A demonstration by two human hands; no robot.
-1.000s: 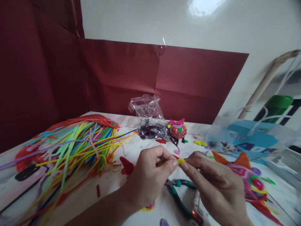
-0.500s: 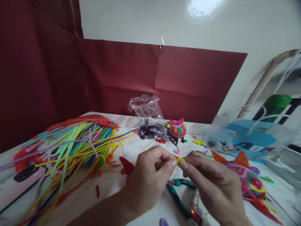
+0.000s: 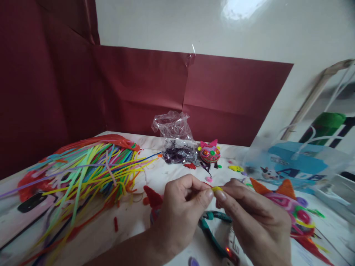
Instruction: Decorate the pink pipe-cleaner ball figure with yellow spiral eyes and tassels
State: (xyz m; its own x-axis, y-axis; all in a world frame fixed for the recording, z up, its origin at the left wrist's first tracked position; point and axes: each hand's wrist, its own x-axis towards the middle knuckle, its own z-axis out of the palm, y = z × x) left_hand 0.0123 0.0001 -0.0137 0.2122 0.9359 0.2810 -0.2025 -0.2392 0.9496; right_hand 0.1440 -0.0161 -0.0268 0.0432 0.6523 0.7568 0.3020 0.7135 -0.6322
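A small yellow fuzzy piece, likely bent pipe cleaner, is pinched between both my hands at the centre. My left hand is closed, thumb and forefinger at the piece's left end. From the other side, my right hand grips it with thumb and fingertips; part of it is covered by the fingers. Beneath the hands lie green-handled pliers, open, and a white device with a glowing red light. A red pointed fuzzy shape shows partly behind my left hand.
A heap of coloured pipe cleaners spreads at left, over a phone. A clear plastic bag and a pink-eared figure stand at the back. An orange-eared figure and a blue-white bag are at right.
Both hands have shifted slightly right, and less of the yellow piece shows between the fingers. It stays pinched. The view has moved a little; the things on the table look unchanged.
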